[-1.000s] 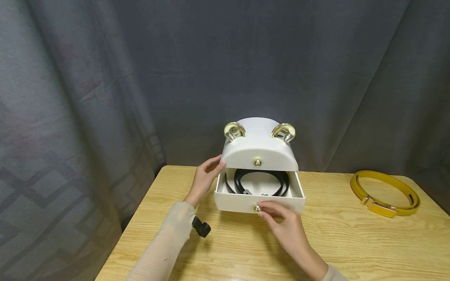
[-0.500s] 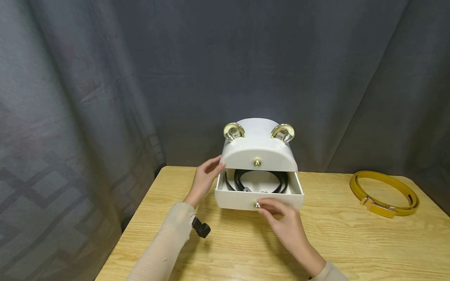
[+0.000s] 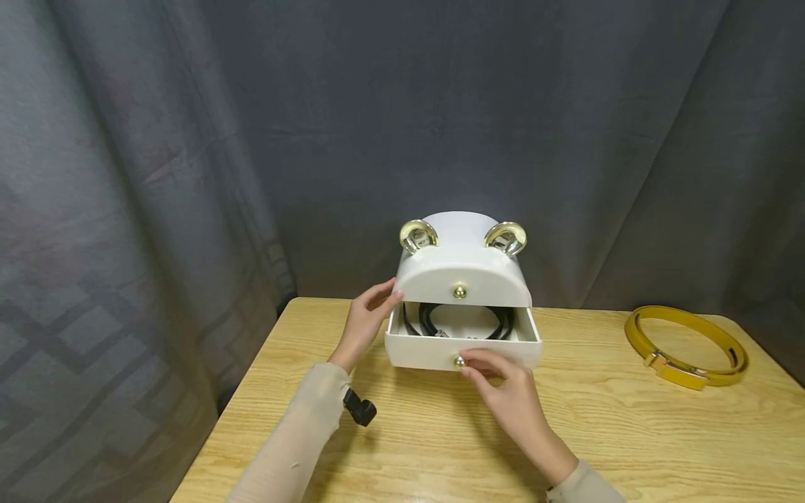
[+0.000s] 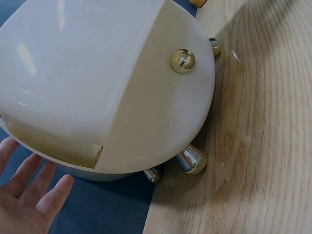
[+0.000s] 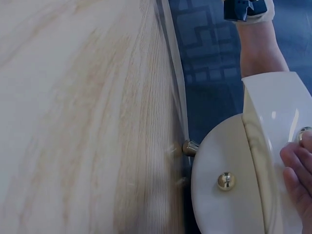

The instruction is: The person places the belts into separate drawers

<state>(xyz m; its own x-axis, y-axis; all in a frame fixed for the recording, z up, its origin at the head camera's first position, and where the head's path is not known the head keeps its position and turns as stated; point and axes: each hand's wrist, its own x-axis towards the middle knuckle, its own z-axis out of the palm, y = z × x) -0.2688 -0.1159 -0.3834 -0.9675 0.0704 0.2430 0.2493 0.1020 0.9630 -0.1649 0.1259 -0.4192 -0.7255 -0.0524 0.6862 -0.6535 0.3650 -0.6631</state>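
White bear-ear box (image 3: 462, 258), lower drawer (image 3: 418, 351) partway out, black belt (image 3: 425, 321) inside

Looks roughly midway, at a guess. Pinching the lower knob (image 3: 459, 362) between thumb and fingers with the right hand (image 3: 508, 389), so a pretty narrow grip, with nothing else in it. Probably steadying the left side of the box with the left hand (image 3: 365, 326), fingers loosely spread and not wrapped round anything. Can't say how firm that contact is.

Parked near the back of the desk (image 3: 597, 426), by the way, in front of a grey curtain (image 3: 453, 112).

Seemingly done: black belt coiled in the lower drawer, with small metal bits near the drawer front. Seemingly left: lower drawer itself, neither pushed home nor pulled clear. Can't tell from a single moment whether going in or out, so wouldn't call that part finished.

Upper knob (image 3: 460, 292) just above, not touched by either hand. Same for the yellow belt (image 3: 639, 342), coiled on the desk well apart, off to the right. Hard to say if that even matters here.
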